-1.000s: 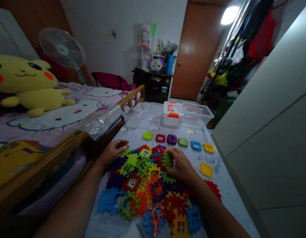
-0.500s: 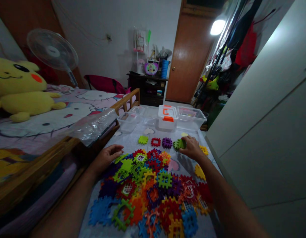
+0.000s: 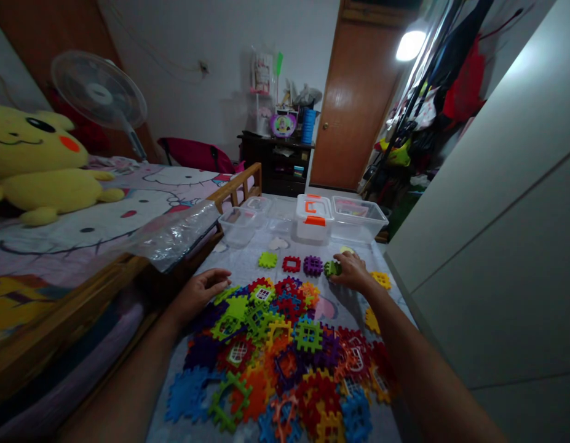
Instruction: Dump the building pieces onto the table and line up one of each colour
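A heap of colourful interlocking plastic tiles [image 3: 285,351] lies on the grey cloth in front of me. My left hand [image 3: 202,290] rests at the heap's left edge, fingers loosely spread, holding nothing. My right hand [image 3: 353,272] reaches to the far row of single tiles and is closed on a green tile [image 3: 332,268]. Left of it in that row lie a purple tile [image 3: 313,265], a red tile [image 3: 291,264] and a light green tile [image 3: 267,259]. A yellow tile [image 3: 381,279] lies just right of my right hand.
Clear plastic boxes [image 3: 358,218] and a white box with orange latches [image 3: 314,216] stand behind the row. A bed with a wooden rail [image 3: 229,191] and a yellow plush toy [image 3: 40,166] lies on the left. A white cabinet wall [image 3: 487,234] runs along the right.
My right hand left the heap with a green tile, reached to the far row and now sits lower there on the green tile. The left hand has stayed put.
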Action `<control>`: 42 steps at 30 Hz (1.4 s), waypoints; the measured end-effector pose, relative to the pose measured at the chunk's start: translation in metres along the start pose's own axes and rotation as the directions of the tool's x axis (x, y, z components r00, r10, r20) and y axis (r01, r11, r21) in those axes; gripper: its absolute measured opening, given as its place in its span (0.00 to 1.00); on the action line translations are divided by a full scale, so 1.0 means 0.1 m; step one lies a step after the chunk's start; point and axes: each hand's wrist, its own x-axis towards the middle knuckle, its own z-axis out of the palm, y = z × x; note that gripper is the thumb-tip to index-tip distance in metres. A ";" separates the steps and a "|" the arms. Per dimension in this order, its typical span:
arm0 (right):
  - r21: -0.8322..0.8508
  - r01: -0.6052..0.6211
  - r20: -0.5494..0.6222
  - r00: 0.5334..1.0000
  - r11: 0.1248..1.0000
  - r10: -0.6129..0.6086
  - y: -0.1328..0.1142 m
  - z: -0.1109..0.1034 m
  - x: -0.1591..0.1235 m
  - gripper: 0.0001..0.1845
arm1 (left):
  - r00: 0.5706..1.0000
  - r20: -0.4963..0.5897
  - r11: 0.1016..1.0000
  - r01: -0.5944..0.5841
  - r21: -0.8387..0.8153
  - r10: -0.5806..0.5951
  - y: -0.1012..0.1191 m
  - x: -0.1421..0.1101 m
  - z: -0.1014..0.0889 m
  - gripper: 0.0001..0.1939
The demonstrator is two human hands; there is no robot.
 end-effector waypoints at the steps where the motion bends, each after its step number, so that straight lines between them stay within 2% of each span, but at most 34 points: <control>1: 0.017 -0.002 -0.015 1.000 1.000 0.002 0.03 -0.04 -0.03 0.31 | 1.000 0.002 1.000 0.000 0.003 0.000 0.00 0.00 0.00 0.31; 4: 0.061 -0.008 -0.058 0.998 0.998 0.011 0.19 -0.20 -0.19 0.34 | 1.000 0.007 1.000 0.004 0.011 -0.004 0.01 0.00 0.00 0.31; 8: 0.214 -0.020 -0.090 0.995 0.977 0.040 0.50 -0.40 -0.53 0.26 | 1.000 0.003 0.999 0.017 0.029 -0.017 0.01 0.01 0.01 0.32; 10: 0.294 -0.044 -0.031 0.998 0.955 0.056 0.62 -0.43 -0.74 0.20 | 1.000 -0.003 0.999 0.027 0.040 -0.026 0.01 0.02 0.01 0.32; 12: 0.297 -0.082 0.087 0.994 0.951 0.059 0.67 -0.41 -0.94 0.16 | 0.999 -0.013 0.998 0.035 0.054 -0.035 0.01 0.02 0.01 0.32; 15: 0.227 -0.124 0.239 0.969 0.966 0.068 0.65 -0.32 -1.15 0.16 | 0.999 -0.031 0.996 0.040 0.085 -0.037 0.01 0.02 0.02 0.32; 17: 0.198 -0.144 0.263 0.961 0.970 0.089 0.61 -0.26 -1.22 0.17 | 0.998 -0.051 0.994 0.040 0.099 -0.035 0.01 0.01 0.03 0.31; 23: 0.235 -0.119 0.202 0.977 0.965 0.071 0.51 -0.12 -1.17 0.20 | 0.997 -0.082 0.991 0.014 0.133 -0.003 -0.03 0.01 0.04 0.30; 27: 0.407 -0.103 0.104 0.992 0.908 0.065 0.52 -0.05 -1.13 0.29 | 0.998 -0.055 0.987 0.011 0.158 -0.003 -0.09 0.03 0.02 0.30; 29: 0.469 -0.099 0.055 0.995 0.877 0.083 0.57 -0.07 -1.14 0.28 | 0.998 -0.055 0.986 0.019 0.163 -0.010 -0.10 0.03 0.01 0.31; 31: 0.472 -0.108 0.067 0.994 0.875 0.087 0.64 -0.15 -1.20 0.24 | 0.998 -0.054 0.985 0.022 0.169 -0.013 -0.11 0.03 0.00 0.32; 35: 0.403 -0.151 0.258 0.965 0.902 0.046 0.71 -0.32 -1.43 0.20 | 0.999 -0.038 0.985 0.018 0.170 -0.011 -0.11 0.04 0.00 0.31; 37: 0.400 -0.148 0.312 0.950 0.904 0.018 0.68 -0.36 -1.58 0.23 | 0.999 -0.044 0.986 0.016 0.166 -0.009 -0.10 0.04 0.00 0.31; 39: 0.406 -0.108 0.312 0.950 0.907 -0.026 0.60 -0.34 -1.71 0.26 | 0.999 -0.050 0.986 0.019 0.163 -0.011 -0.08 0.03 0.01 0.31; 42: 0.339 -0.034 0.271 0.961 0.940 -0.063 0.45 -0.30 -1.81 0.22 | 0.999 -0.053 0.984 0.018 0.180 -0.009 -0.05 0.02 0.02 0.30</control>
